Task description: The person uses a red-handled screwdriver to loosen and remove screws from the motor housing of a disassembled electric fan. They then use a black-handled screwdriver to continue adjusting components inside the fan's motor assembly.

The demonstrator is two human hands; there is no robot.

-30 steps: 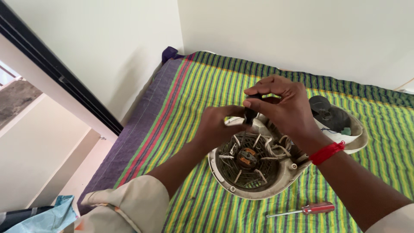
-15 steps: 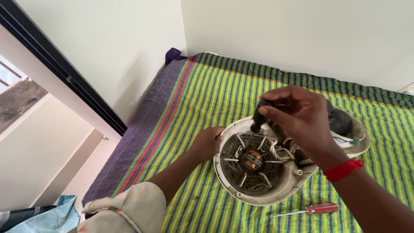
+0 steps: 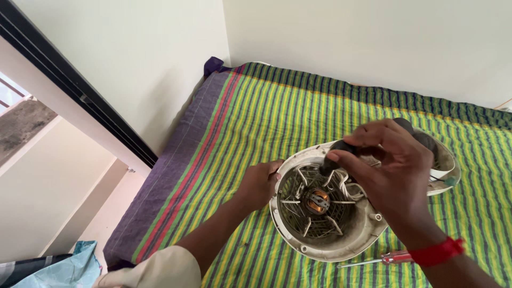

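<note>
Just right of the frame's centre, a round off-white fan housing (image 3: 325,213) is lying on a bed covered with a green, yellow and purple striped sheet (image 3: 266,112), its open face turned up so the spoked grille and the coppery motor hub (image 3: 318,200) are showing. The left hand (image 3: 260,184) is resting against the housing's left rim, fingers curled and pressed to the plastic, steadying it rather than gripping. The right hand (image 3: 392,165), wearing a red wristband (image 3: 437,252), is hovering over the housing's upper right part with its fingers pinching a small dark rounded part (image 3: 341,152), thumb below and fingertips on top. To handle this well, the left hand should be holding the rim firmly so the housing is not rocking on the soft bed, while the right hand is keeping the dark part upright and moving it slowly, clear of the thin white wires (image 3: 349,184) lying beside the hub. A red-handled screwdriver (image 3: 381,260) is lying on the sheet just below the housing, at lower right, within easy reach
</note>
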